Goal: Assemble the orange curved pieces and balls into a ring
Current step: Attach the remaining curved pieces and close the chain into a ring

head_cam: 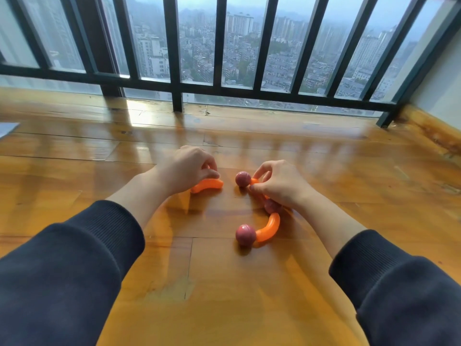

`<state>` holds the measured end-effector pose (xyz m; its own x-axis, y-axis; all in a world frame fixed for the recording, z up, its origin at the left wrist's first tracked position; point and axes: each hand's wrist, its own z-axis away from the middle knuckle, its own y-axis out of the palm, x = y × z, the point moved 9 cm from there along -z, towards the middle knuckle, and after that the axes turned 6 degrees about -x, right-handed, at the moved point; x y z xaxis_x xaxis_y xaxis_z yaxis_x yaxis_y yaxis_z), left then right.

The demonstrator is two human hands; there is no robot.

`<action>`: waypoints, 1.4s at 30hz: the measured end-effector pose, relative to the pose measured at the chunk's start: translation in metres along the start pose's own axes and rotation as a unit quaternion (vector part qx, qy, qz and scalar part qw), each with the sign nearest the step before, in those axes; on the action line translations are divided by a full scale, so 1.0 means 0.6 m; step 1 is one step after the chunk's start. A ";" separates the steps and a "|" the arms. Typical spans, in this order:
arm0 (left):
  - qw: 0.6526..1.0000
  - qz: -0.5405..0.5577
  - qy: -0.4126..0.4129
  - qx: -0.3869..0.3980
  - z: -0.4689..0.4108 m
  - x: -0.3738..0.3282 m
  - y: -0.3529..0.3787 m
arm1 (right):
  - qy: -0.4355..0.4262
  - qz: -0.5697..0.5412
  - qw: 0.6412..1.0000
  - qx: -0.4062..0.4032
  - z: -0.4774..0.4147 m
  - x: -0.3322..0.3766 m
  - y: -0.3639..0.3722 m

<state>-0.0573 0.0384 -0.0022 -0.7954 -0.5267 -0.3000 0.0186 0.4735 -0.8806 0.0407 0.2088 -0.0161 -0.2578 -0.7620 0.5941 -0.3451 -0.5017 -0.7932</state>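
Observation:
A loose orange curved piece (208, 185) lies on the wooden floor, and my left hand (188, 168) grips its far end from above. To the right runs a joined chain: a pink ball (243, 178), an orange curved piece (254, 181) mostly hidden under my right hand (277, 182), a second pink ball (272, 206), another orange curved piece (269, 228), and a third pink ball (245, 234) at the near end. My right hand pinches the upper curved piece just behind the top ball. A gap separates the loose piece from the top ball.
Glossy wooden floor (174, 270) spreads all around. A dark metal railing (174, 53) and window stand at the far edge, with a wall and wooden skirting (429, 126) to the right. A pale sheet edge (7, 128) shows at far left.

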 end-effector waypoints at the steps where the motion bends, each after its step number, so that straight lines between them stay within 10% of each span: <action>1: 1.000 0.016 0.000 -0.013 0.000 -0.001 -0.005 | -0.004 0.002 1.000 0.001 0.000 0.000 0.000; 10: 0.994 0.087 0.003 0.071 0.010 -0.001 0.012 | 0.006 0.000 0.999 0.036 -0.004 -0.013 0.003; 42: 0.988 0.154 0.004 -0.020 0.000 -0.025 0.021 | -0.136 0.066 0.988 -0.002 0.005 0.047 0.025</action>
<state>-0.0450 0.0522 -0.0090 -0.7600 -0.3486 -0.5485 0.2368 0.6374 -0.7332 0.0311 0.1788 -0.0116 -0.0486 -0.9029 0.4271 -0.3289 -0.3893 -0.8604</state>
